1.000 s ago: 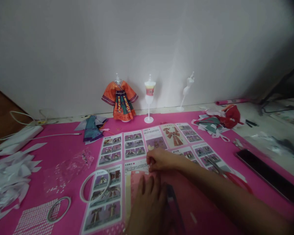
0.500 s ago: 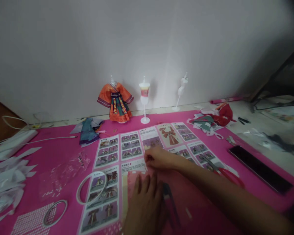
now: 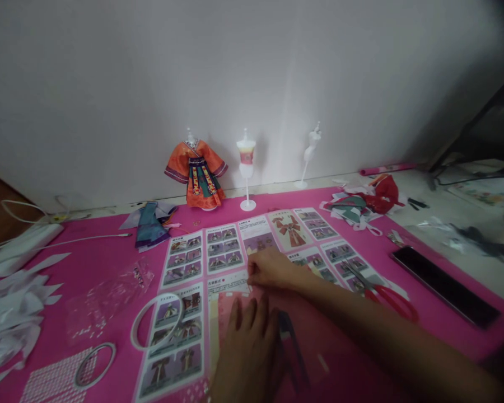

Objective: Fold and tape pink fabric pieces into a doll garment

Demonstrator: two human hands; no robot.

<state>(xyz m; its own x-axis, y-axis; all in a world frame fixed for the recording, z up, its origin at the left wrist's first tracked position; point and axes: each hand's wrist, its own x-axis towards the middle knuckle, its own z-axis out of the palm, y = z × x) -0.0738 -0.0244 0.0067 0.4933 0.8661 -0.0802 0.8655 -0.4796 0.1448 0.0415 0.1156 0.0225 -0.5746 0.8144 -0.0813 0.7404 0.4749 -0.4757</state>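
My left hand (image 3: 250, 341) lies flat, fingers stretched out, on a piece of coral-pink fabric (image 3: 225, 316). Just beyond its fingertips, my right hand (image 3: 271, 270) has its fingers pinched together at the fabric's far edge; what they hold is too small to make out. Small white pieces show along that edge. Under both lies a printed instruction sheet (image 3: 183, 310) with photos of doll clothes. Dark tweezers (image 3: 293, 350) rest between my left hand and right forearm, with a small pale strip (image 3: 323, 362) beside them.
Tape rolls (image 3: 135, 330) (image 3: 78, 376) lie left, near white scraps (image 3: 8, 324). Red-handled scissors (image 3: 388, 299) and a phone (image 3: 445, 285) lie right. Behind stand a dressed mannequin (image 3: 199, 173) and two white mannequins (image 3: 247, 157) (image 3: 311, 151). Fabric pieces (image 3: 149, 224) (image 3: 357, 207) lie near the wall.
The camera view has shifted very slightly. My right hand's pinched fingers have moved a little at the fabric's edge; my left hand stays flat in place.
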